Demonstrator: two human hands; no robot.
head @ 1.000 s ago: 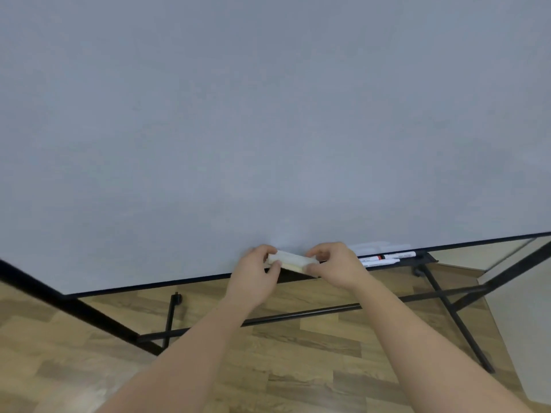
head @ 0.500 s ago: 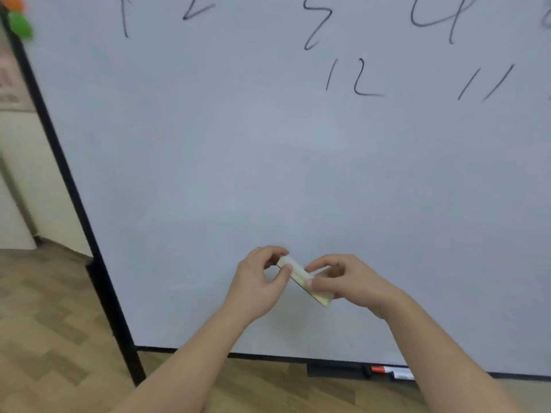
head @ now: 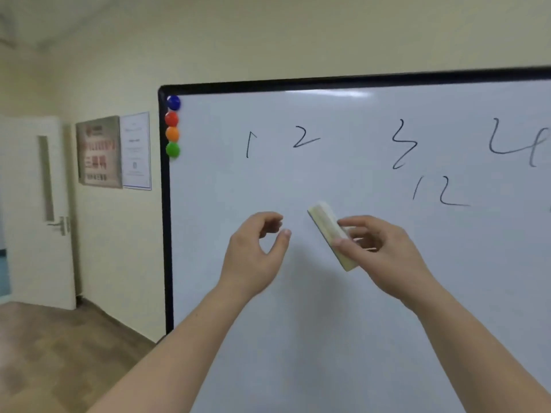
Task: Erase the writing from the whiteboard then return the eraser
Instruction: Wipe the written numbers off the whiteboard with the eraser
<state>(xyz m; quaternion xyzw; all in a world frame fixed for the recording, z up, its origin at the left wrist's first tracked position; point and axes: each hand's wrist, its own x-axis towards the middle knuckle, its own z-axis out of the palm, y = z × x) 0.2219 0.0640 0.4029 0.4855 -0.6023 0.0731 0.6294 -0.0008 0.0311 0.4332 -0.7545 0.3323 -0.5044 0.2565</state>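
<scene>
Head view has you facing the whiteboard (head: pixel 343 293), which fills the right and middle of the scene inside its black frame. Your right hand (head: pixel 384 251) holds the eraser (head: pixel 326 226) in front of the board's lower middle: thumb on the near edge, fingers (head: pixel 351 225) wrapped over the far side, pinching its lower half. The eraser is a pale, long block, tilted so its free upper end leans up and to the left; whether its face touches the board you cannot tell. Your left hand (head: pixel 256 254) hovers just left of the eraser, apart from it, fingers curled toward the thumb in a loose, half-open ring with nothing in it.

Above both hands the writing (head: pixel 304 138) remains on the board: a 1 and a 2 toward the board's upper left, a 3 to their right, a 4 cut off at the board's right edge, and a 12 just below the 3. Four round magnets (head: pixel 172 126), blue, red, orange and green from top to bottom, sit stacked in the board's top left corner. Left of the board, on the wall, hang two posters (head: pixel 114 152), and further left stands a white door (head: pixel 35 210).
</scene>
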